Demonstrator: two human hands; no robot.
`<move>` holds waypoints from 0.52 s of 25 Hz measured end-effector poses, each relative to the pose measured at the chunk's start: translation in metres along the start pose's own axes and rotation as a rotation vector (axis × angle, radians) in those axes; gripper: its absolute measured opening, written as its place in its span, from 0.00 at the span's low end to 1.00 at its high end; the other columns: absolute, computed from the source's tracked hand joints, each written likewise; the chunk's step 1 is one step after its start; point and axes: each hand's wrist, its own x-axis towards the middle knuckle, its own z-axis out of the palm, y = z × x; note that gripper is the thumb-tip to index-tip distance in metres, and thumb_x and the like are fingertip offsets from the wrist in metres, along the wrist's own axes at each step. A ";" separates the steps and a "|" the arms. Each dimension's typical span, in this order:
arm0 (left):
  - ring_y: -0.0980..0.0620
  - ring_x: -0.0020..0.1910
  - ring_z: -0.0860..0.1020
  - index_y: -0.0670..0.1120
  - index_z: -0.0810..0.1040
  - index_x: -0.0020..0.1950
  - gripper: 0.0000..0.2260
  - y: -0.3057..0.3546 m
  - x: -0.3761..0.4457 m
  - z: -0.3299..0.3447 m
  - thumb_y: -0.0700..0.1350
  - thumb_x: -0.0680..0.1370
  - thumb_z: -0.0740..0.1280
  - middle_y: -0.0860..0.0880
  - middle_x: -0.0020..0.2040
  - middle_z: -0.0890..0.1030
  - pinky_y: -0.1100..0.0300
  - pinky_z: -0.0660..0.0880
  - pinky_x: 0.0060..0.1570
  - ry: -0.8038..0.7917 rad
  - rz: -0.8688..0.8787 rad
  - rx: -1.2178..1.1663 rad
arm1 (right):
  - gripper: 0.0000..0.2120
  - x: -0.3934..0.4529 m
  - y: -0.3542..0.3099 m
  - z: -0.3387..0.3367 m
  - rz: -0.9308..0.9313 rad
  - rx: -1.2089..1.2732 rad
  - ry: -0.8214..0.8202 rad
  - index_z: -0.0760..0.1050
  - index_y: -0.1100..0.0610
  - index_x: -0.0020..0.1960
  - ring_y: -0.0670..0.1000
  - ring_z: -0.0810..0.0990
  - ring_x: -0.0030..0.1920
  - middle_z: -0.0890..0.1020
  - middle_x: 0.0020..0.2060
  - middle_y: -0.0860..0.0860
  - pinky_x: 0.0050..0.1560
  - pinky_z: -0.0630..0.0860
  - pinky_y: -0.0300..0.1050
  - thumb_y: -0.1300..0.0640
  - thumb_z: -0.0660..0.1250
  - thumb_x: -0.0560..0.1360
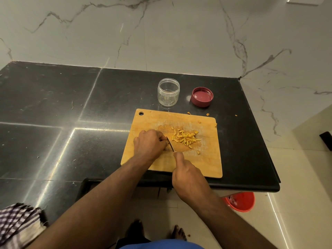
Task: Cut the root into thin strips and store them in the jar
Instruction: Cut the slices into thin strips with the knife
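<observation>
From the head camera, the left hand [150, 142] curls its fingers down on the wooden cutting board [143, 159], the root piece hidden beneath them. The right hand [186, 175] grips the knife [170, 144], blade beside the left fingers. Cut yellow strips [185, 138] lie just right; the open jar [168, 93] stands beyond the board, red lid [201, 96] beside it.

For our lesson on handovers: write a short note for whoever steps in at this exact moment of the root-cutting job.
Left hand curls over the root piece on the cutting board, hiding it. Right hand grips the knife, blade beside the left fingers.
Cut strips lie piled mid-board; a few bits strayed past the board's far edge.
Jar stands open behind the board, no strips inside; red lid lies to its right.
Left: finish slicing, fill jar, close it.
</observation>
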 end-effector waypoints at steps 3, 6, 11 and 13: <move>0.51 0.55 0.73 0.56 0.85 0.49 0.05 0.000 0.000 -0.001 0.51 0.77 0.70 0.58 0.48 0.83 0.48 0.72 0.54 0.006 -0.007 0.000 | 0.16 -0.009 0.002 0.001 -0.007 0.006 0.003 0.57 0.51 0.68 0.51 0.76 0.38 0.76 0.42 0.51 0.35 0.74 0.48 0.58 0.53 0.82; 0.51 0.56 0.73 0.55 0.85 0.50 0.05 0.001 -0.001 -0.002 0.51 0.78 0.70 0.57 0.48 0.82 0.47 0.71 0.56 0.002 -0.011 -0.005 | 0.15 -0.029 0.009 0.000 -0.007 0.034 0.030 0.58 0.48 0.69 0.48 0.77 0.40 0.77 0.44 0.49 0.39 0.76 0.48 0.56 0.52 0.82; 0.50 0.57 0.73 0.55 0.85 0.53 0.06 0.002 -0.002 -0.005 0.51 0.78 0.70 0.57 0.51 0.83 0.48 0.70 0.54 -0.001 0.007 0.021 | 0.18 -0.029 0.016 -0.008 -0.014 0.080 0.151 0.59 0.48 0.72 0.46 0.76 0.40 0.77 0.46 0.48 0.38 0.73 0.41 0.56 0.54 0.82; 0.50 0.57 0.73 0.55 0.85 0.53 0.07 0.003 -0.003 -0.005 0.51 0.78 0.69 0.57 0.51 0.83 0.49 0.69 0.54 -0.002 0.003 0.019 | 0.18 -0.025 0.015 -0.010 -0.006 0.093 0.131 0.60 0.49 0.71 0.47 0.76 0.41 0.77 0.45 0.48 0.39 0.71 0.41 0.57 0.54 0.82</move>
